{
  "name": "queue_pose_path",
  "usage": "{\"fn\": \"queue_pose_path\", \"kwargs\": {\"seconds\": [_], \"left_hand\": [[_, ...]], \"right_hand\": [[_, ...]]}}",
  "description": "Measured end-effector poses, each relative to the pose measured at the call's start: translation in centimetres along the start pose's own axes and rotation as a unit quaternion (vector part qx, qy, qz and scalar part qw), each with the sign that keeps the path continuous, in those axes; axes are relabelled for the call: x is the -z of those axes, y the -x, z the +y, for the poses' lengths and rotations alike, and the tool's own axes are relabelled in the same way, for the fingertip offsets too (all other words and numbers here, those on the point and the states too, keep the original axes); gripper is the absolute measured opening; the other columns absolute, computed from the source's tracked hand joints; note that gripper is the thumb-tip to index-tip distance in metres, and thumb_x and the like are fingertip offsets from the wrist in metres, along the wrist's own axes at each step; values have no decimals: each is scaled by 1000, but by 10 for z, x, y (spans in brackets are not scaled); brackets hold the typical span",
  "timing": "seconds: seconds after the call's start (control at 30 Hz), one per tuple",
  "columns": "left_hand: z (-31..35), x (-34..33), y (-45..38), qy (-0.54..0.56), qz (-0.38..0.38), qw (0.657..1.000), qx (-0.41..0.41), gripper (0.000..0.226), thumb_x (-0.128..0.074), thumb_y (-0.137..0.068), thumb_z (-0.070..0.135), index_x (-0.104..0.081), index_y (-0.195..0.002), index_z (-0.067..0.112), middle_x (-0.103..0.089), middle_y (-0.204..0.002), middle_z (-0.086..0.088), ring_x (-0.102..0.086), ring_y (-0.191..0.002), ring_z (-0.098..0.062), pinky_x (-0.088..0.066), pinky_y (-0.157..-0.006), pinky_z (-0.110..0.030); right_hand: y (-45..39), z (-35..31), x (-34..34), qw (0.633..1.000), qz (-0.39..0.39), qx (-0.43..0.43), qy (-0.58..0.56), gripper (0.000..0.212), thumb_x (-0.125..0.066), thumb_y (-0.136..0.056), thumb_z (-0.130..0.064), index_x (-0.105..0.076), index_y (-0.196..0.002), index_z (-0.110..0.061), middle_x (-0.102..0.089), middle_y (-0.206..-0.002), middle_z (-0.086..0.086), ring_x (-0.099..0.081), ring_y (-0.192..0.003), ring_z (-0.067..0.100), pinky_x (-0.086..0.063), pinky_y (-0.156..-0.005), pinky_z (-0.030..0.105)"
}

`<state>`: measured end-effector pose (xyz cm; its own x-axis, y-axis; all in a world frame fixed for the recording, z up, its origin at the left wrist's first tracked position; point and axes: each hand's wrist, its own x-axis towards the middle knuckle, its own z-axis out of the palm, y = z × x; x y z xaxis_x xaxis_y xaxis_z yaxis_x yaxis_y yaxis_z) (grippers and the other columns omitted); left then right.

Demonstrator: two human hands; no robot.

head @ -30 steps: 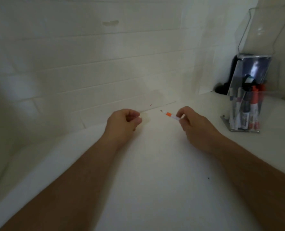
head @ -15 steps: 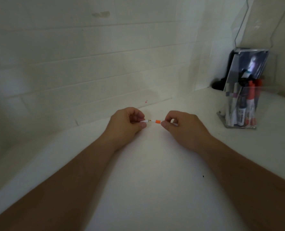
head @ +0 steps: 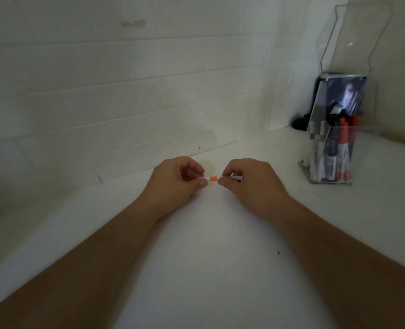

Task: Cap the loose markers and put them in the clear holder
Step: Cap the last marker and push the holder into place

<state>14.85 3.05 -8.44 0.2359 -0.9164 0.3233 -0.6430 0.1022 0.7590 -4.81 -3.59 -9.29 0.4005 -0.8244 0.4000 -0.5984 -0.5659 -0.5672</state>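
Note:
A thin white marker with an orange band (head: 212, 178) lies level between my two hands, above the white counter. My right hand (head: 241, 181) pinches its barrel, whose white end pokes out past my fingers. My left hand (head: 177, 180) pinches a white cap (head: 201, 178) that meets the marker's left end. The clear holder (head: 327, 172) stands at the right with several capped markers upright in it, red and black among them.
A white tiled wall (head: 125, 103) runs behind the white counter (head: 208, 257). A tall clear plastic stand (head: 355, 39) with a dark photo card rises behind the holder. A black object (head: 300, 123) sits in the corner.
My hands have come together: the right hand turned the marker level and brought it left, and the cap in my left hand now meets its tip. The view shifted slightly.

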Motion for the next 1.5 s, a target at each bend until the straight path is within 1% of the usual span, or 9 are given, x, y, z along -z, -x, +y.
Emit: {"fn": "queue_pose_path", "kwargs": {"seconds": [0.17, 0.37, 0.67, 0.83, 0.93, 1.0, 1.2, 1.37, 1.5], "left_hand": [[7, -4, 2, 46, 23, 999, 18, 15, -84, -76, 18, -75, -83, 26, -75, -77, 4, -72, -73, -15, -59, -74, -31], [19, -13, 9, -71, 22, 997, -25, 12, -82, -77, 24, -74, -81, 32, -71, -74, 16, -65, -72, 1, -47, -67, -13], [32, -17, 14, -88, -1, 996, -9, 17, -81, -77, 42, -69, -78, 30, -70, -71, 12, -65, -66, 0, -49, -65, -19], [85, -32, 2, 209, -6, 978, -3, 7, -78, -85, 14, -72, -84, 11, -71, -73, -16, -66, -62, -17, -55, -65, -31], [134, -62, -7, 386, 18, 922, -10, 6, -70, -89, 2, -70, -90, 9, -70, -81, -16, -66, -70, -18, -59, -72, -30], [158, -89, -13, 419, 15, 908, -1, 9, -69, -90, 4, -70, -91, 13, -72, -84, -10, -66, -73, -16, -59, -71, -29], [154, -182, -2, 184, 20, 983, 0, 32, -66, -87, 13, -63, -107, 37, -61, -112, 15, -59, -90, 1, -43, -69, -7], [136, -196, 5, 135, -9, 990, -38, 48, -61, -87, 9, -56, -129, 33, -54, -125, 11, -58, -102, -2, -51, -93, -25], [138, -197, 8, 129, -36, 989, -57, 53, -60, -84, 9, -53, -129, 35, -53, -121, 13, -58, -105, -4, -51, -92, -23]], "right_hand": [[1, -4, 2, 1000, 13, 4, -11, 13, -75, -88, -44, -74, -87, -31, -70, -84, -8, -64, -84, 13, -53, -78, 34], [4, 3, 9, 999, -33, -23, -26, 11, -73, -89, -44, -73, -83, -34, -70, -82, -9, -64, -81, 12, -54, -79, 37], [6, -16, 42, 966, -63, 92, 234, 23, -51, -101, -51, -65, -119, -49, -70, -116, -14, -46, -112, 20, -34, -88, 43], [10, -9, 107, 992, -67, 67, 88, 16, -60, -100, -37, -72, -110, -34, -72, -96, -10, -61, -91, 10, -49, -84, 34], [14, -1, 164, 997, 56, 34, -30, 4, -65, -98, -26, -68, -96, -28, -63, -76, -13, -55, -58, -2, -43, -60, 14], [10, 4, 201, 980, 165, 9, -112, 4, -67, -97, -20, -68, -94, -21, -63, -77, -1, -52, -57, 6, -49, -55, 23], [-14, 29, 243, 931, 281, -9, -232, 15, -74, -89, -1, -67, -88, -15, -72, -77, -3, -66, -61, 1, -53, -64, 18], [-17, 64, 218, 938, 302, -48, -162, 25, -74, -90, -17, -59, -96, -36, -78, -93, -4, -75, -83, 17, -63, -77, 40], [-10, 80, 208, 971, 232, -10, 49, 46, -64, -97, -15, -46, -135, -36, -70, -94, -6, -68, -81, 13, -57, -74, 32]]}}
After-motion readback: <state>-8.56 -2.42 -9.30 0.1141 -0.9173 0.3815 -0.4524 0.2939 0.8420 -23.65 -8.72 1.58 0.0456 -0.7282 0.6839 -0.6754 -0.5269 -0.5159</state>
